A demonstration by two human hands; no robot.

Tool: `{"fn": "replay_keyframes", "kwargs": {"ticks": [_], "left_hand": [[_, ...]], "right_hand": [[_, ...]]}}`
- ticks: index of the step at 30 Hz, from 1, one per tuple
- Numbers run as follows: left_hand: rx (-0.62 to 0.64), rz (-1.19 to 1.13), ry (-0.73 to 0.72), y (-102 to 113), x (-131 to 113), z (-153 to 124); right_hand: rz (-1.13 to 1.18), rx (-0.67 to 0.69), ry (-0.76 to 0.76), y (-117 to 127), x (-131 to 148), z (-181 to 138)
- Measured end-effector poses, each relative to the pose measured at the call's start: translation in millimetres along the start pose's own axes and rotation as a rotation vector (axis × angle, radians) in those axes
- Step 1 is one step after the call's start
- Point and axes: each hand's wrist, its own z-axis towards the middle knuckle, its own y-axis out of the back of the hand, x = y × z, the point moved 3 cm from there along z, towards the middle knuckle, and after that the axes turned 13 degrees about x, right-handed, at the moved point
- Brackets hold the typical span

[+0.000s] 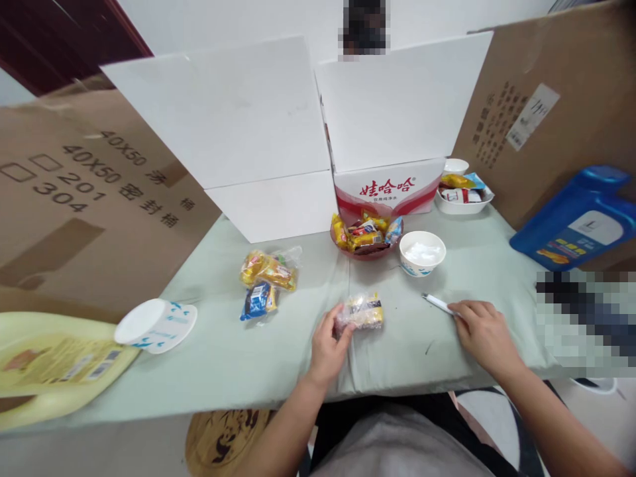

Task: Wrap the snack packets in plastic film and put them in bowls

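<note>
My left hand (330,344) holds a small yellow packet (366,309) with a dark band, wrapped in clear bubble wrap, between thumb and fingers on the table. To the right, my right hand (484,331) lies on the tabletop with its fingers closed on the end of a slim white pen-like tool (437,303). The tool's dark tip points away to the left. Beyond it stands a paper bowl (422,264) with crumpled white stuff inside. A reddish see-through bowl (365,253) of wrapped snacks is beside that bowl.
Clear-bagged yellow snacks (271,270) and a blue packet (259,301) lie left of centre. A tipped paper bowl (171,328) and a yellow jug (54,364) are far left. A blue bottle (581,218) and a white tray (460,205) stand right. Cardboard (268,112) walls the back.
</note>
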Motion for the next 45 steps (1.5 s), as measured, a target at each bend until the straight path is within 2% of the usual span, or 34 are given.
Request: {"fn": "replay_keyframes", "kwargs": {"ticks": [3, 5, 8, 11, 14, 18, 22, 24, 27, 30, 33, 37, 41, 43, 45], "left_hand": [[0.102, -0.056, -0.101, -1.7, -6.1, 1.3], [0.143, -0.066, -0.150, -3.3, -10.4, -0.3], [0.188, -0.070, -0.178, -4.7, -14.2, -2.5], [0.220, -0.072, -0.206, 1.7, -14.1, -0.4], [0.153, -0.053, -0.175, 21.5, -4.9, 5.5], [-0.071, -0.048, 0.026, 50.6, 23.7, 7.4], [-0.084, -0.043, 0.155, 55.6, 43.6, -1.3], [-0.075, -0.033, 0.102, 57.7, 41.4, -6.4], [0.018, -0.006, -0.131, 66.1, 24.6, -12.5], [0.170, 0.041, -0.320, 75.8, 6.5, -18.0], [0.246, 0.087, -0.377, 82.0, -3.7, -23.0], [0.295, 0.167, -0.341, 87.1, -3.9, -32.2], [0.494, 0.333, -0.271, 96.7, 6.2, -46.7], [0.467, 0.376, -0.255, 105.2, 6.8, -50.8], [0.330, 0.341, -0.264, 111.6, -1.4, -50.2]], "right_hand": [[0.151, -0.060, 0.080, 5.9, 25.1, 2.0], [0.280, -0.023, 0.196, 7.4, 57.5, 8.9], [0.335, 0.051, 0.347, 3.5, 104.8, 26.4], [0.290, 0.128, 0.480, -7.4, 128.9, 47.9], [0.326, 0.147, 0.472, -14.8, 119.7, 65.5], [0.437, 0.006, 0.245, -11.0, 77.1, 66.4], [0.484, -0.016, 0.094, -10.1, 42.2, 42.9], [0.501, 0.001, 0.006, -9.8, 30.5, 29.9], [0.524, -0.023, -0.093, -1.5, 22.5, 16.5], [0.554, -0.022, -0.033, 12.1, 32.4, 15.2], [0.603, 0.117, 0.156, 17.2, 56.7, 21.4], [0.546, 0.366, 0.398, 12.5, 85.3, 21.9], [0.424, 0.634, 0.533, 14.2, 91.7, 5.2], [0.368, 0.729, 0.512, 18.1, 89.9, -1.6], [0.330, 0.751, 0.446, 21.2, 89.2, -1.7]]}}
